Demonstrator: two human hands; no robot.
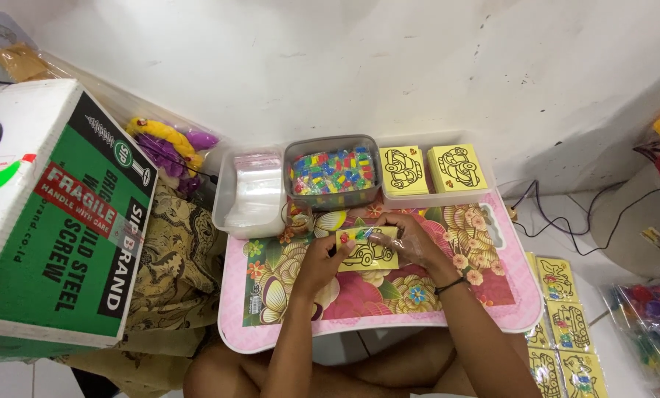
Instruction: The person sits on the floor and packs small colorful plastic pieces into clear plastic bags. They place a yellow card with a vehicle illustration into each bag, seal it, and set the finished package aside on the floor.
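Note:
A yellow card with a black car outline (pixel 367 249) sits inside a clear plastic sleeve, held over a small pink floral table (pixel 389 313). My left hand (pixel 319 259) grips its left edge. My right hand (pixel 412 239) holds the right edge, fingers over the sleeve. Small coloured pieces show at the card's top left corner. Behind the hands stands a grey tub of mixed coloured small pieces (pixel 333 172). Left of it is a tray with a stack of clear plastic bags (pixel 252 190). Right of it, two stacks of yellow car cards (pixel 433 169) lie in a white tray.
A large green and white cardboard box (pixel 57 214) stands at the left over patterned cloth. Several yellow cards in sleeves (pixel 566 324) lie on the floor at the right, with bags of coloured pieces (pixel 650 317) and black cables (pixel 566 221). White wall behind the table.

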